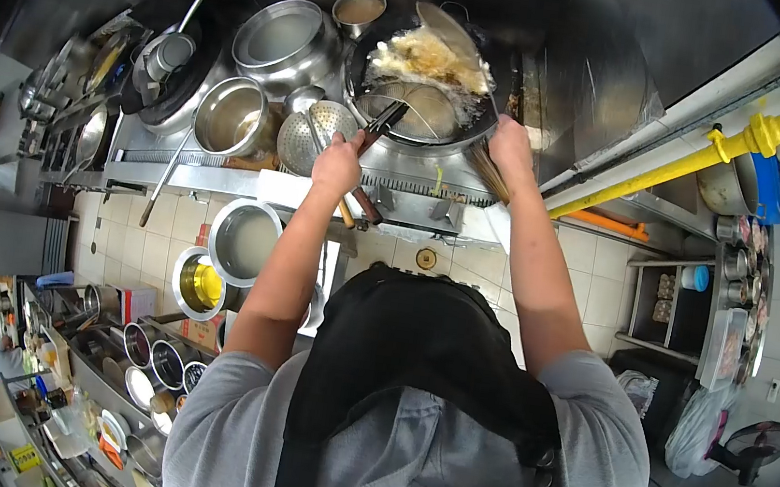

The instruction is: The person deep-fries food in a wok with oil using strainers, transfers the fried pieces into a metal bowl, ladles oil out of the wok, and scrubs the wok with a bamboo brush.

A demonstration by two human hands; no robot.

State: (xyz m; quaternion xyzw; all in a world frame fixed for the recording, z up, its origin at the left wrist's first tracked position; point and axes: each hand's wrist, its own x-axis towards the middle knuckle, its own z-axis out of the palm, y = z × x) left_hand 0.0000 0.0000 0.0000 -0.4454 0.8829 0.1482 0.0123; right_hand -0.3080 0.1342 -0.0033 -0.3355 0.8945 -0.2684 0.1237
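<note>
At the stove, a large wok holds bubbling oil with pale golden food frying at its far side. My right hand is closed round the handle of a ladle, whose bowl is over the far edge of the food. My left hand is closed at the black handle of a wire strainer, which lies in the near part of the wok. Beside my left hand is a perforated metal skimmer. A bamboo brush rests against the wok's near right side.
Metal pots and a large steel pot stand left of the wok. A yellow pipe runs along the right. Below the counter at left are a pot of cloudy liquid and one with yellow oil.
</note>
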